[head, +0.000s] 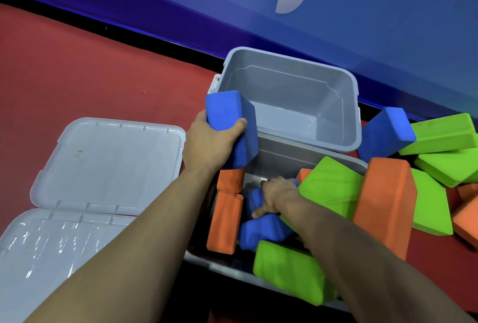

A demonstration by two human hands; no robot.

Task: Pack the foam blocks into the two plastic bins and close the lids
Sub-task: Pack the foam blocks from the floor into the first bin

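Two grey plastic bins stand on the red floor. The far bin (289, 64) holds nothing. The near bin (274, 149) holds orange, green and blue foam blocks. My left hand (209, 141) grips a blue foam block (232, 121) above the gap between the bins. My right hand (276, 196) reaches down into the near bin and presses on another blue block (261, 229) among an orange block (225, 214) and green blocks (331, 188). Whether its fingers grip that block is not visible.
Two grey lids (108, 162) lie flat on the floor at the left, one (38, 258) nearer to me. A pile of loose green, orange and blue blocks (439, 157) lies right of the bins. A blue wall (388, 25) runs behind.
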